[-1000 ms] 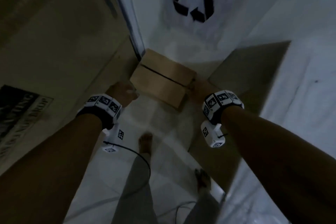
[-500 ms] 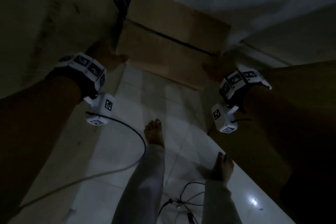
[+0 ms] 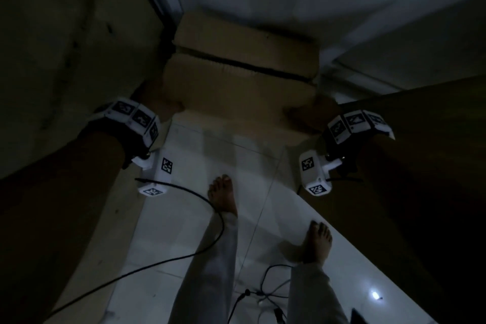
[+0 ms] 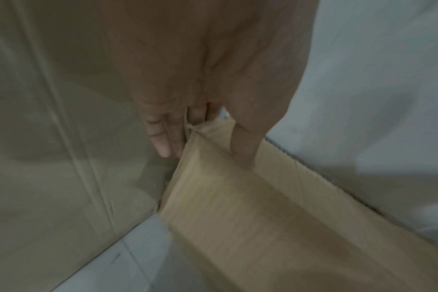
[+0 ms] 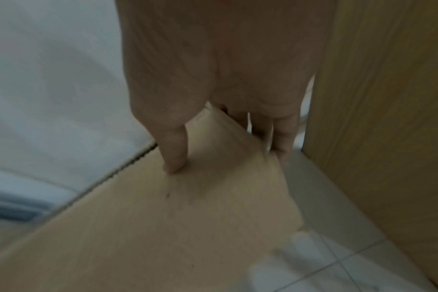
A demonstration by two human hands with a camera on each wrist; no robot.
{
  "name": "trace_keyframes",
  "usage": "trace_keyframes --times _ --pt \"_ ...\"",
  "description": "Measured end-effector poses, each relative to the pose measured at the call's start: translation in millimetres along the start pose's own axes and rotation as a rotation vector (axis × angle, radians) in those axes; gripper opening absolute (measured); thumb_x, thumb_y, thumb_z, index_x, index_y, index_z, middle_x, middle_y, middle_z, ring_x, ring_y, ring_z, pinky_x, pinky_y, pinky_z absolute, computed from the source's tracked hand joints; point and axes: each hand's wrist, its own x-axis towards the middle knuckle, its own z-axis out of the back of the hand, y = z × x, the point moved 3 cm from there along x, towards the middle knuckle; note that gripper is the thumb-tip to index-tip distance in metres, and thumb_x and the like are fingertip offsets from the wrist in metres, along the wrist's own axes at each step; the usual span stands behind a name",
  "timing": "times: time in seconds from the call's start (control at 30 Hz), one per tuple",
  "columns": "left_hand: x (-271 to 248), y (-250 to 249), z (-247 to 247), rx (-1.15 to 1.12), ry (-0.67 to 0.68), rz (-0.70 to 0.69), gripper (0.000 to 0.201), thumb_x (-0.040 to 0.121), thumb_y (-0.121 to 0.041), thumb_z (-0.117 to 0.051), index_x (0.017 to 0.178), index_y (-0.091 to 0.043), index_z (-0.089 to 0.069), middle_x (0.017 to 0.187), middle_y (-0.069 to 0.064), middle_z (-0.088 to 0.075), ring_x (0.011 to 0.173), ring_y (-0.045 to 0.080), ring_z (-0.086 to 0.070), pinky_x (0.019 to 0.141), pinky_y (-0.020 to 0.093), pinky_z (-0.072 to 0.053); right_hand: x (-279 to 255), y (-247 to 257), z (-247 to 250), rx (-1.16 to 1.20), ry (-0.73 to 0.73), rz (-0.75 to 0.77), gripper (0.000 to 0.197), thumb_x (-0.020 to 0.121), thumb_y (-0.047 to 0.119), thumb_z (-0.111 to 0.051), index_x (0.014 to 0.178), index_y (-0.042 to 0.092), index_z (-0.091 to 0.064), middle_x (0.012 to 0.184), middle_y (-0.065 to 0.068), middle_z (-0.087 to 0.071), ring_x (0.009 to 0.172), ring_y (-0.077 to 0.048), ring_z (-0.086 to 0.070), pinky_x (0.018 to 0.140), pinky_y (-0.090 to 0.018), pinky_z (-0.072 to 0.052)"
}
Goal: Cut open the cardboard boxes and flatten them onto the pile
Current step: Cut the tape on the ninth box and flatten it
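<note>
Cardboard box btwn both hands, left grip & right grip pinching opposite corners

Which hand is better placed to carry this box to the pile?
Neither alone. The left hand pinches the cardboard box at one corner and the right hand at the opposite one, so both should probably carry it together.

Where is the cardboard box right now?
In the head view the cardboard box is held top centre between the left hand and right hand, above the tiled floor.
</note>
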Motion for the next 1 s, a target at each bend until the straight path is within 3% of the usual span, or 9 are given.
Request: trace_keyframes --times 0.17,0.23,0.33,0.4,0.5,0.57,0.7,0.83,1.0 --pt "-90 -33 29 -0.188 -0.056 0.021 0.087 0.087 -0.033 -0.07 0.154 -0.013 -0.018 0.158 0.007 -0.024 0.14 0.026 -0.032 0.103 0.028 -0.032 -55 -19 64 0.164 0.074 0.041 0.078 0.075 0.038 -0.081 0.139 0.008 -0.047 0.136 -0.009 -0.053 0.124 -0.029 -0.053 0.094 -0.031 -0.045" --pt "-138 -56 42 -0.299 -0.088 0.006 0.069 0.089 -0.027 -0.07 0.147 -0.015 -0.034 0.15 0.004 -0.037 0.13 0.021 -0.044 0.086 0.023 -0.035 -88 -22 99 0.21 0.046 0.068 0.081 0.07 0.047 -0.081 0.135 0.009 -0.051 0.133 -0.01 -0.057 0.119 -0.029 -0.057 0.091 -0.032 -0.047" --pt "-208 -86 65 -0.352 -0.209 -0.054 0.019 0.091 -0.02 -0.066 0.109 -0.019 -0.06 0.111 0.003 -0.06 0.089 0.008 -0.062 0.077 0.027 -0.039 -144 -23 148 0.198 -0.014 0.126 0.091 0.073 0.066 -0.068 0.138 0.006 -0.047 0.135 -0.013 -0.054 0.117 -0.034 -0.056 0.08 -0.034 -0.044" --pt "-251 -107 83 -0.357 -0.301 -0.11 0.034 0.092 -0.026 -0.065 0.119 -0.006 -0.06 0.119 0.016 -0.062 0.103 0.028 -0.062 0.084 0.035 -0.042 -181 -24 184 0.273 -0.048 0.2 0.11 0.061 0.08 -0.066 0.139 0.005 -0.046 0.135 -0.015 -0.054 0.115 -0.036 -0.056 0.079 -0.037 -0.047" --pt "-325 -138 103 -0.432 -0.422 -0.157 0.053 0.093 -0.039 -0.056 0.124 0.005 -0.056 0.125 0.027 -0.057 0.115 0.041 -0.054 0.091 0.04 -0.042 -236 -32 236 0.371 -0.075 0.315 0.11 0.058 0.074 -0.073 0.141 0.008 -0.044 0.138 -0.011 -0.051 0.118 -0.035 -0.054 0.083 -0.038 -0.049" --pt "-379 -160 110 -0.534 -0.501 -0.19 0.057 0.092 -0.047 -0.056 0.123 0.0 -0.057 0.128 0.024 -0.056 0.112 0.038 -0.056 0.085 0.037 -0.043 -277 -43 272 0.416 -0.043 0.399 0.118 0.05 0.075 -0.078 0.141 0.01 -0.042 0.141 -0.006 -0.049 0.119 -0.031 -0.054 0.091 -0.042 -0.051" --pt "-475 -206 118 -0.639 -0.63 -0.243 0.073 0.091 -0.047 -0.061 0.148 -0.01 -0.034 0.152 0.007 -0.037 0.134 0.025 -0.041 0.091 0.022 -0.032 -346 -69 338 0.493 -0.075 0.589 0.088 0.06 0.054 -0.085 0.133 0.016 -0.051 0.126 -0.002 -0.06 0.105 -0.022 -0.061 0.088 -0.039 -0.055" --pt "-544 -243 119 -0.645 -0.707 -0.34 0.077 0.084 -0.05 -0.067 0.145 -0.013 -0.039 0.148 0.004 -0.043 0.131 0.025 -0.045 0.095 0.024 -0.036 -399 -99 398 0.556 -0.161 0.71 0.096 0.056 0.051 -0.085 0.135 0.011 -0.046 0.126 -0.005 -0.058 0.107 -0.022 -0.059 0.08 -0.032 -0.053" --pt "-597 -294 110 -0.509 -0.646 -0.439 0.088 0.077 -0.053 -0.074 0.146 -0.012 -0.036 0.146 0.008 -0.044 0.128 0.03 -0.048 0.103 0.039 -0.043 -443 -150 463 0.547 -0.239 0.796 0.098 0.059 0.045 -0.089 0.138 0.015 -0.039 0.125 0.0 -0.057 0.107 -0.021 -0.059 0.086 -0.038 -0.056"
